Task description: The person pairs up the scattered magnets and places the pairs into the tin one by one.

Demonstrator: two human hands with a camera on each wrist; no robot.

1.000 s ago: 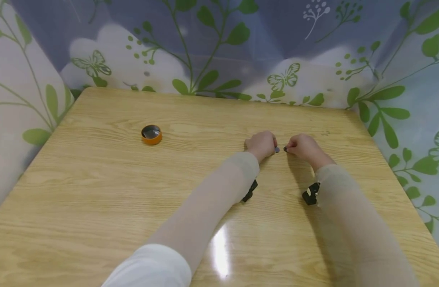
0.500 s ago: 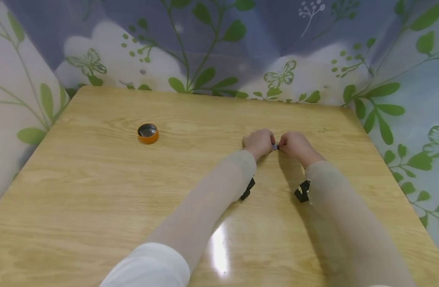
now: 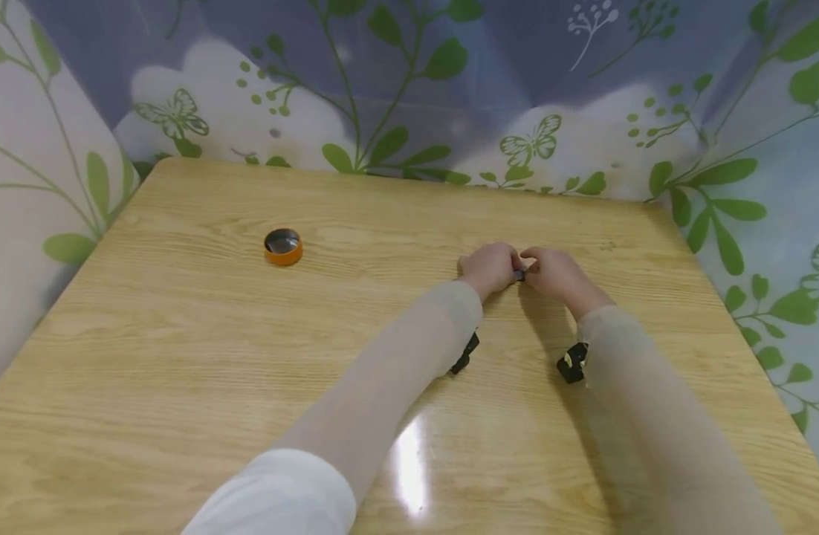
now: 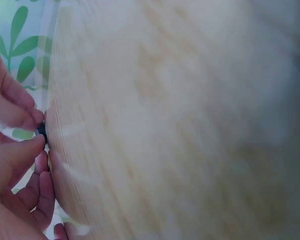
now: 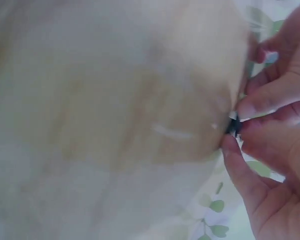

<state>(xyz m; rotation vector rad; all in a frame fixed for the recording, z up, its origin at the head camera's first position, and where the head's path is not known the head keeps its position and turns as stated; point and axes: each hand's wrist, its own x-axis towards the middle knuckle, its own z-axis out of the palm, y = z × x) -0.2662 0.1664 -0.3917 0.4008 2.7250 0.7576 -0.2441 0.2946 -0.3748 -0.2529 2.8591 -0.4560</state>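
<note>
Above the right half of the wooden table, both hands meet at a small dark piece with a greyish side (image 3: 519, 276). Its exact kind is too small to make out. My left hand (image 3: 490, 266) pinches it between thumb and forefinger, the other fingers curled, as the left wrist view shows with the dark piece (image 4: 42, 132) at the fingertips. From the other side my right hand (image 3: 558, 276) pinches the same spot. In the right wrist view the dark piece (image 5: 234, 125) sits between the fingertips of both hands, largely covered by them.
A shallow round orange container (image 3: 284, 254), dark inside, stands on the wooden table (image 3: 202, 357) at the back left. Patterned curtains (image 3: 409, 89) hang around the far and side edges. Black wrist mounts (image 3: 573, 364) sit under the forearms.
One second ago the hands were slightly apart, a grey-blue round piece in the left and a black one in the right. The right hand has moved left, bringing the pieces together.
</note>
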